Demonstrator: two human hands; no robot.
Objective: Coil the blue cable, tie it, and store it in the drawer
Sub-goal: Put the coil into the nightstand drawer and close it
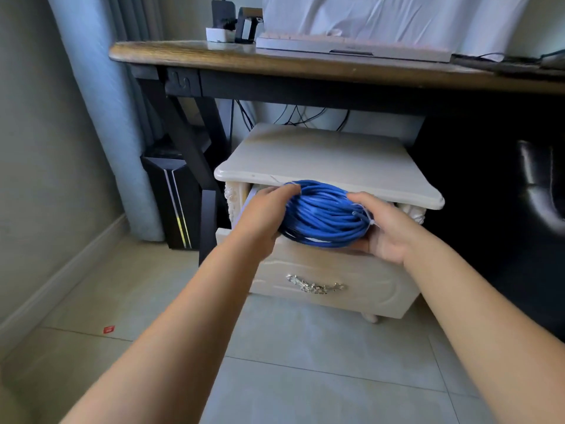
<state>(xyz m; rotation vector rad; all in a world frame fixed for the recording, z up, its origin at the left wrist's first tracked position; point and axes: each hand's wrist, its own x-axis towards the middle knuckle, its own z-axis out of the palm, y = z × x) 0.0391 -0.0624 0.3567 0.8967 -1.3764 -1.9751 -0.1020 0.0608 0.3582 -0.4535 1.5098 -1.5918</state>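
The blue cable [324,214] is wound into a thick coil with a white tie on its right side. It sits tilted in the mouth of the open top drawer [333,270] of a cream nightstand [324,157]. My left hand [264,212] grips the coil's left side, fingers curled over its top. My right hand [382,224] holds the coil's right side, thumb on top and fingers beneath. The far part of the coil is hidden under the nightstand's top.
A wooden desk [275,61] with a black frame stands over the nightstand, with a keyboard [351,45] on it. A black computer tower [174,200] stands on the left by a blue curtain. A dark chair [538,185] is on the right. The floor is pale tile.
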